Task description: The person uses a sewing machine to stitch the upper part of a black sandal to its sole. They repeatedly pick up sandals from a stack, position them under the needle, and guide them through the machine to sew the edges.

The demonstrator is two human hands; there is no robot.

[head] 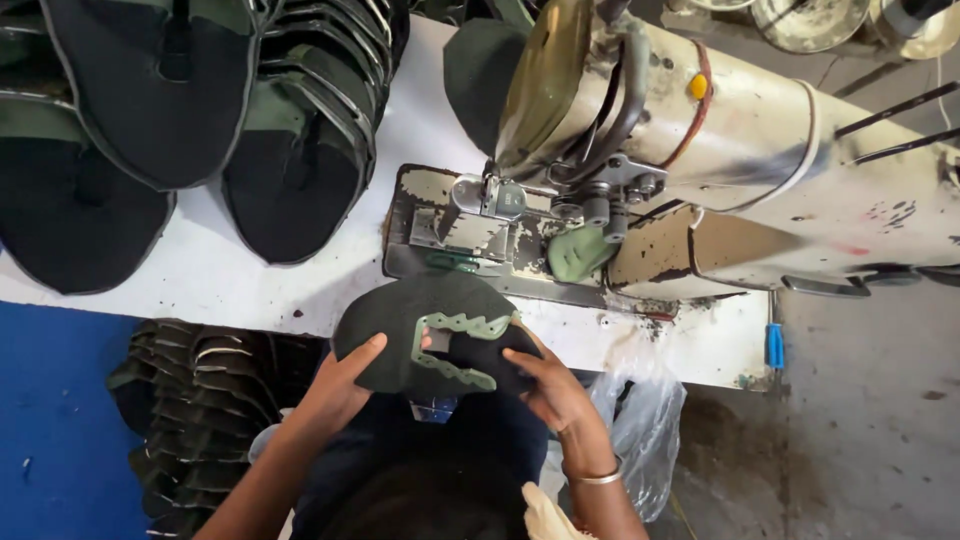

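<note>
Both hands hold one dark shoe upper piece (440, 310) in the air just off the near edge of the white counter (210, 270), in front of the sewing machine (700, 150). The piece is black and rounded at the top, with a pale green zigzag-edged trim (455, 325) stitched round a cut-out opening in its middle.

The left hand (340, 385) grips the piece at its lower left rim. Its thumb lies flat on the dark face, pointing toward the green trim, and the other fingers are curled behind the material, out of sight. The right hand (550, 385) takes the lower right rim. Its fingers (520, 365) are closed narrowly on the edge, pinching it beside the end of the green trim, and a metal bangle (597, 477) sits on that wrist.

The machine's worn plate (440, 215), with its paint chipped, lies on the counter just beyond the held piece, not touching it. A green piece (577, 252) sits under the machine's arm near the needle area.

Toward the far left corner of the counter stand rows of stacked black and green uppers (200, 130). A further pile of uppers (190, 420) lies below the counter's near edge, left of the person. A clear plastic bag (645, 420) hangs by the right forearm.
</note>
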